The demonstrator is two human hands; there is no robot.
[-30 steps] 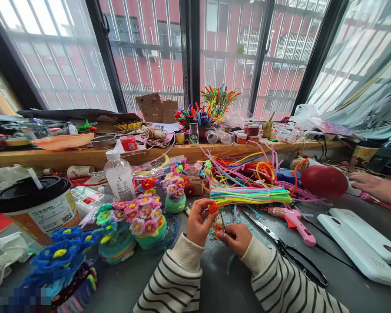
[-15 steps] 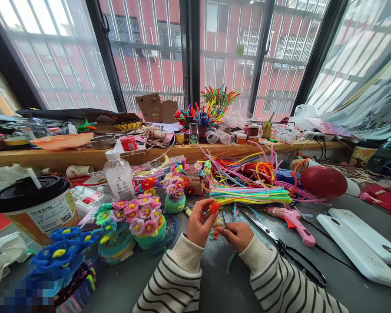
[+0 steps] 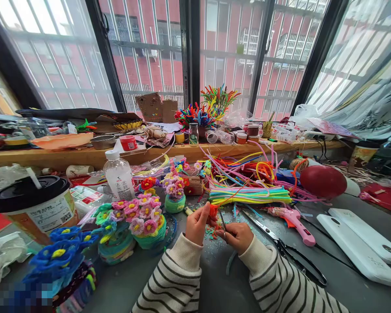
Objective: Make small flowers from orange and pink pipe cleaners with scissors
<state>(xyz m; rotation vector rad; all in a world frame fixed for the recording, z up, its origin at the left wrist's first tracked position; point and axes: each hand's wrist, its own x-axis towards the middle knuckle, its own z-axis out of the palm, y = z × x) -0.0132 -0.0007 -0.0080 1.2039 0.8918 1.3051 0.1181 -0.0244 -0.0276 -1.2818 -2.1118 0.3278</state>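
My left hand (image 3: 197, 224) is closed, thumb and fingers pinching a small orange-red fuzzy pipe-cleaner flower (image 3: 213, 211). A thin orange stem seems to run from it toward the upper right. In my right hand (image 3: 237, 236) are small scissors, held in a closed grip; their thin dark blades (image 3: 222, 219) point up at the flower's right side, and the handles are hidden by my fingers. Orange and pale fuzz clippings (image 3: 211, 234) lie on the grey table under both hands. Just behind them rests a bundle of pastel pipe cleaners (image 3: 250, 194).
Large black-handled scissors (image 3: 280, 243) and a pink glue gun (image 3: 295, 221) lie right, near two white power banks (image 3: 361, 243). Pots of fuzzy pink flowers (image 3: 146, 217) and blue flowers (image 3: 60, 256) stand left, beside a water bottle (image 3: 119, 176) and a lidded cup (image 3: 39, 208).
My left hand has turned, so the orange flower faces differently and its stem angles up to the right. The small scissors stay close beside it; my right hand has barely moved.
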